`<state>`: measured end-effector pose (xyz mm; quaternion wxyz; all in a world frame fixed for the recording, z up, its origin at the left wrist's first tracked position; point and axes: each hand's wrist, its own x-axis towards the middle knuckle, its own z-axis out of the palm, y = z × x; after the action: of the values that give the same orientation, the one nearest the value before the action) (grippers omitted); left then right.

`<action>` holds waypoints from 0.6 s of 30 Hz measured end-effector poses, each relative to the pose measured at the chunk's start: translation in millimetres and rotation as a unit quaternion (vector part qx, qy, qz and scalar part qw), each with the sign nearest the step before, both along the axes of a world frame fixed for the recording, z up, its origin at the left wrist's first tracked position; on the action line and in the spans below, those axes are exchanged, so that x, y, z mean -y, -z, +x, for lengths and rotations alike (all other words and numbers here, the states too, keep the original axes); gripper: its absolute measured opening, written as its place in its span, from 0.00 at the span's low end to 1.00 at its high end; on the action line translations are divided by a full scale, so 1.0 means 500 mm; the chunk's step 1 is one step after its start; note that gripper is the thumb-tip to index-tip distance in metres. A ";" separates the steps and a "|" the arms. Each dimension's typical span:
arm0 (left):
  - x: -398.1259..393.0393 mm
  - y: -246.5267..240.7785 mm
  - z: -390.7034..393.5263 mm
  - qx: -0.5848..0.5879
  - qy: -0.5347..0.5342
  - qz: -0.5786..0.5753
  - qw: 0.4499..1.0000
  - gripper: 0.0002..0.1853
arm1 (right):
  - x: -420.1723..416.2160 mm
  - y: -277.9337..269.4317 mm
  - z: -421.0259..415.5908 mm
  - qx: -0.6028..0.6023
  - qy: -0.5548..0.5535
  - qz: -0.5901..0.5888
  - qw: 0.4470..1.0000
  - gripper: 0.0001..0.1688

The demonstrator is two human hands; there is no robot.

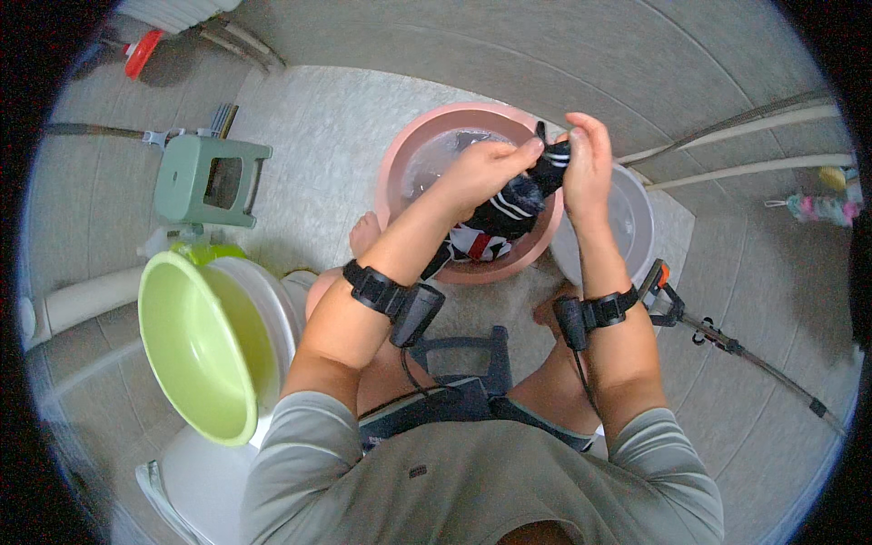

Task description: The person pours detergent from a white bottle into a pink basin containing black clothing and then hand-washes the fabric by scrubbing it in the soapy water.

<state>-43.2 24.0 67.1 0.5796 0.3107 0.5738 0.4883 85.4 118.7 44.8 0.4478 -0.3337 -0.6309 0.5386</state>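
Observation:
Both my hands hold a black cloth item with white stripes [518, 197], lifted over the right side of a pink plastic basin [395, 157]. My left hand [487, 170] pinches its upper part between thumb and fingers. On the other side, my right hand [587, 167] grips the striped end, its fingers partly hiding the cloth. The lower part of the cloth hangs into the basin. Beneath it lies a white, red and black patterned cloth [480, 243]. Water with some suds [426, 170] shows in the basin's left part.
A pale round basin [630, 225] stands right of the pink one. At left are a green plastic stool [187, 180] and a tilted lime-green basin [194, 347]. A long-handled tool [736, 347] leans at right. Pipes [749, 136] run along the right wall.

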 end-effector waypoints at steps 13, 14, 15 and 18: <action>-0.016 0.053 0.006 0.130 -0.091 0.074 0.985 0.11 | 0.035 -0.018 0.006 0.213 -0.027 0.088 0.973 0.12; -0.017 0.058 0.005 0.079 -0.101 0.090 0.988 0.11 | 0.032 -0.025 0.009 0.267 -0.050 0.086 0.959 0.13; -0.018 0.054 0.004 -0.051 -0.087 0.102 0.990 0.11 | 0.019 -0.023 0.018 0.272 -0.088 0.029 0.958 0.14; -0.006 0.026 0.008 -0.334 -0.043 0.104 0.936 0.11 | -0.017 -0.001 0.041 0.303 -0.174 -0.084 0.933 0.18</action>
<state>-39.0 27.0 53.9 0.2970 0.4894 0.6933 0.4377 105.9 127.4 45.5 0.1053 -0.4020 -0.7374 0.5325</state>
